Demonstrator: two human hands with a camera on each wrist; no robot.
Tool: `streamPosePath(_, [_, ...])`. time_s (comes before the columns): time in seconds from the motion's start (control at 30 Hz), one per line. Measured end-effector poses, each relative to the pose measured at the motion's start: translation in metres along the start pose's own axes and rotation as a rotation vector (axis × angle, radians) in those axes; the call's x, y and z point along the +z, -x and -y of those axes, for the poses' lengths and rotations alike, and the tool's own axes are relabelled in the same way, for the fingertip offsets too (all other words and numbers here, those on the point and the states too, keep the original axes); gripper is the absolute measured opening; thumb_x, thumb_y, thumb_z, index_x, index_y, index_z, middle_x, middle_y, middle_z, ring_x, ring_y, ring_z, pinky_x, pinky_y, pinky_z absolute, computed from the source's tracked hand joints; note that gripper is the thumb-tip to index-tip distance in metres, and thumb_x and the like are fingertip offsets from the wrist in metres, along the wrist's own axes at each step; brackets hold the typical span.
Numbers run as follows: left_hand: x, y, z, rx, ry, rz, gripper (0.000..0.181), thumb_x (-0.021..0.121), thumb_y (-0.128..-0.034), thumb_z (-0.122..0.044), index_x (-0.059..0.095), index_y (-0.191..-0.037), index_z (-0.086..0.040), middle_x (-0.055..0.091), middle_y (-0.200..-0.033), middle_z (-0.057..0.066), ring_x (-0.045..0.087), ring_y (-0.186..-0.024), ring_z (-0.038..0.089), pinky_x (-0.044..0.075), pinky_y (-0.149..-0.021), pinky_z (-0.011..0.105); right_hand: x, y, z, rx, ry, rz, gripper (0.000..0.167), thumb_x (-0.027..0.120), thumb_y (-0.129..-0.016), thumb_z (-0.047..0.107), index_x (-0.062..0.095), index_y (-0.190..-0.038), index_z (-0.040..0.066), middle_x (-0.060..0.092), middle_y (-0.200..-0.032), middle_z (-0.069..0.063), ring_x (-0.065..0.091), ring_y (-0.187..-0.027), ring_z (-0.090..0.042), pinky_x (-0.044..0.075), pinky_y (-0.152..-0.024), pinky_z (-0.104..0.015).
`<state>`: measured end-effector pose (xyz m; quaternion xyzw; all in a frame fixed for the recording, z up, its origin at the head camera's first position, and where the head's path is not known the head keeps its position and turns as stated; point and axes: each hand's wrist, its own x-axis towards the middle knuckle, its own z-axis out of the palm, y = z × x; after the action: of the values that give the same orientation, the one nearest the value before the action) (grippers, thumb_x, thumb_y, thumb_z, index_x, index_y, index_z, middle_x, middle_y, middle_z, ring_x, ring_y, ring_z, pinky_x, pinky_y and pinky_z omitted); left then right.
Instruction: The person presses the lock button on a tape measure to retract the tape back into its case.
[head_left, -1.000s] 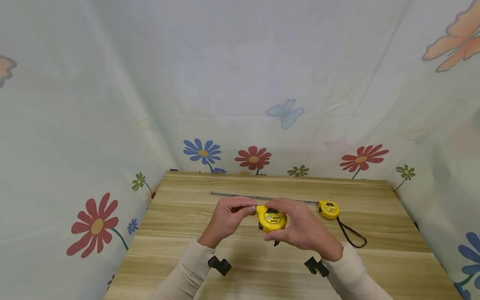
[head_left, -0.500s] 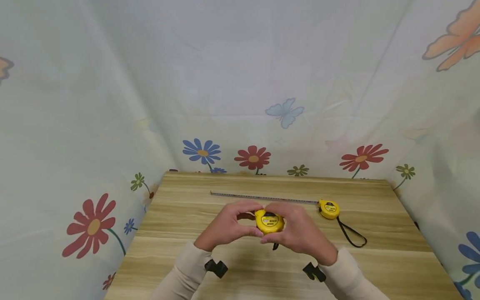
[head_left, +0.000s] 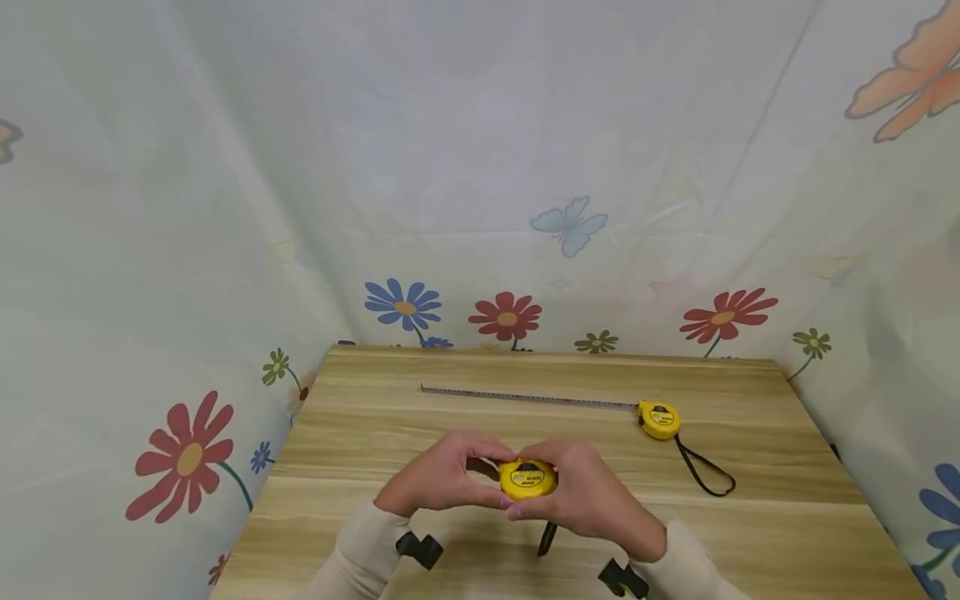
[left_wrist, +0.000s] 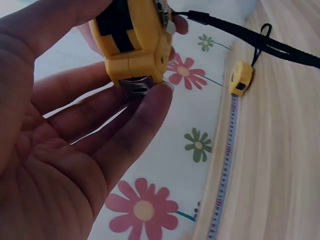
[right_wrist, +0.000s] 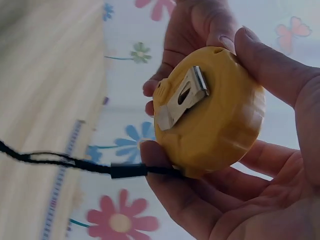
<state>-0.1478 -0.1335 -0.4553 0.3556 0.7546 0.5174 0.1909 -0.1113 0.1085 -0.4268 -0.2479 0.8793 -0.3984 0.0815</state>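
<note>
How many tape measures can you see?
2. The held tape measure is between the left hand and right hand; the extended tape measure lies on the table beyond, its blade out.

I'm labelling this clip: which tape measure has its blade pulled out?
The tape measure on the table, its blade extended; the held tape measure shows only its end hook.

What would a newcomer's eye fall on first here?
Probably the yellow tape measure, held between the left hand and the right hand above the wooden table. Next might come the second tape measure, lying farther back on the right, its blade extended leftward. Bright printed flowers on the pale backdrop also stand out.
</note>
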Motion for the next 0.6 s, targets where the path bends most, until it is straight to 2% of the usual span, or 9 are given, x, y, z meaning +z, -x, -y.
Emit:
streamPosePath(0.17, [0.004,0.004,0.018,-0.073,0.008,0.007,0.05,0.086,-0.0883,-0.025,0.071,-0.136,-0.019,0.074,-0.131,-0.002,0.072,-0.112,0.011,0.062,-0.098,0.033,0.017,-0.008,-0.018,0.005,-0.046,0.083,0.059,0.091,-0.078,0.048,0.075,-0.125,0.016,0.077,-0.117,0.004,0.065,-0.095,-0.004,0.055,-0.079,-0.021])
streamPosePath(0.37, [0.007,0.007,0.053,-0.143,-0.019,-0.014,0.051,0.087,-0.0871,-0.024,0.071,-0.135,-0.016,0.074,-0.132,0.002,0.072,-0.113,0.01,0.061,-0.099,0.033,0.048,-0.027,-0.049,-0.016,-0.042,0.09,0.059,0.094,-0.075,0.046,0.074,-0.122,0.015,0.075,-0.119,0.004,0.066,-0.101,-0.005,0.055,-0.086,-0.024])
streamPosePath(0.5, [0.011,0.01,0.08,-0.159,-0.115,-0.047,0.05,0.09,-0.0836,-0.024,0.073,-0.129,-0.014,0.074,-0.128,0.001,0.07,-0.113,0.008,0.061,-0.098,0.03,0.073,-0.038,-0.068,-0.038,-0.008,0.079,0.06,0.096,-0.073,0.04,0.072,-0.121,0.013,0.074,-0.119,0.002,0.066,-0.103,-0.008,0.056,-0.09,-0.026])
streamPosePath(0.6, [0.016,0.012,0.097,-0.131,-0.252,-0.073,0.048,0.092,-0.0809,-0.024,0.074,-0.123,-0.011,0.075,-0.123,0.001,0.068,-0.112,0.008,0.061,-0.096,0.026,0.089,-0.044,-0.078,-0.045,0.064,0.073,0.061,0.097,-0.072,0.035,0.07,-0.121,0.012,0.072,-0.118,0.001,0.066,-0.103,-0.01,0.056,-0.091,-0.028])
